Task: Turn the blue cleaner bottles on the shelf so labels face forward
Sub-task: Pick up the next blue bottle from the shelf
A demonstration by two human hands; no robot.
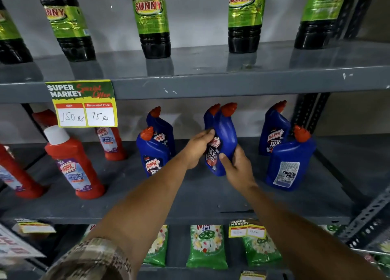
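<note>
On the grey shelf (190, 195) I grip one blue bottle (224, 132) with left hand (197, 147) and right hand (237, 166), twisting its half-turned label forward

Black Sunny bottles (155, 24) above; red cleaner bottles (73, 163) left; green pouches (207, 246) below.

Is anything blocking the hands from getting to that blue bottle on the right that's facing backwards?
Nothing visible does. The backward blue bottle stands at the front of the shelf, open space beside it. Both hands are busy with the middle bottle.
</note>
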